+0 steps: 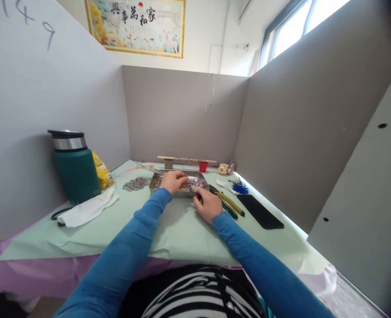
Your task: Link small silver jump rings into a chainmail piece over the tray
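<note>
A metal tray with small beads in it lies near the middle of the table. Over its left part is my left hand, fingers pinched together on something too small to make out. My right hand is at the tray's front right edge, its fingers closed round a small dark tool, probably pliers, whose tip points toward my left fingertips. Behind the tray, a stick strung with small pieces rests across a grey-brown cup and a red cup.
On the left stand a green bottle, a yellow packet, a white cloth and a chain pile. Yellow-handled pliers, a black phone and a blue tassel lie right. Partitions enclose the table.
</note>
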Action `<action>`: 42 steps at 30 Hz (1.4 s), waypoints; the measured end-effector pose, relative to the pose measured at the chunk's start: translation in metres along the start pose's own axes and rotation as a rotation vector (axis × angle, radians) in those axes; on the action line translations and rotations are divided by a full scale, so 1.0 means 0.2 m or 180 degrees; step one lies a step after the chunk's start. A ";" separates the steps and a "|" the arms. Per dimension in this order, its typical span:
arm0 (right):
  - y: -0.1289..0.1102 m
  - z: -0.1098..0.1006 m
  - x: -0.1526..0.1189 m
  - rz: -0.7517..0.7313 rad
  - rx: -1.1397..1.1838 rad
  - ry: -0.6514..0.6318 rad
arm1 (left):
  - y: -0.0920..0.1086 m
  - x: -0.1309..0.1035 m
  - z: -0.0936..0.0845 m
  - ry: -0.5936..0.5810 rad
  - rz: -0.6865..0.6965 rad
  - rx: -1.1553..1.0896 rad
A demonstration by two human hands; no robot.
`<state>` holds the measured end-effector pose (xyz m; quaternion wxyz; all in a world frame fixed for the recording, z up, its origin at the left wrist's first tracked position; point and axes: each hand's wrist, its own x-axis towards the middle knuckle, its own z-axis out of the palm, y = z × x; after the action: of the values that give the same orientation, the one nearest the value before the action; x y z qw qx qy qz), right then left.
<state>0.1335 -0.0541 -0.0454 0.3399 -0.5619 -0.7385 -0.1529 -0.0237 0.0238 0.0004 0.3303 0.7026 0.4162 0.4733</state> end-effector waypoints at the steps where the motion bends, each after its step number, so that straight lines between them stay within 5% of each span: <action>1: 0.00 0.00 0.00 -0.0017 -0.0061 -0.0006 | 0.00 0.00 0.00 0.0000 -0.0003 0.0023; 12: -0.03 -0.01 0.01 -0.0012 -0.0420 -0.0129 | 0.02 -0.02 0.01 0.0003 -0.0248 0.0051; 24: -0.01 -0.01 0.00 0.0094 -0.0053 0.0077 | 0.08 -0.03 -0.02 -0.0072 -0.0668 -0.1006; 31: -0.01 -0.01 0.00 0.0055 -0.0079 0.0055 | 0.09 -0.04 -0.01 -0.0107 -0.0695 -0.0971; 37: -0.02 -0.02 0.00 0.0064 -0.0329 -0.0023 | 0.06 -0.03 0.00 -0.0242 -0.0478 -0.0598; 42: -0.03 -0.02 0.00 0.0033 -0.0510 -0.0111 | 0.03 -0.02 0.00 -0.0169 0.0149 0.0294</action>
<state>0.1297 -0.0583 -0.0422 0.2817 -0.5937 -0.7268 -0.1999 -0.0229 0.0174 0.0030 0.2973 0.7390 0.4122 0.4423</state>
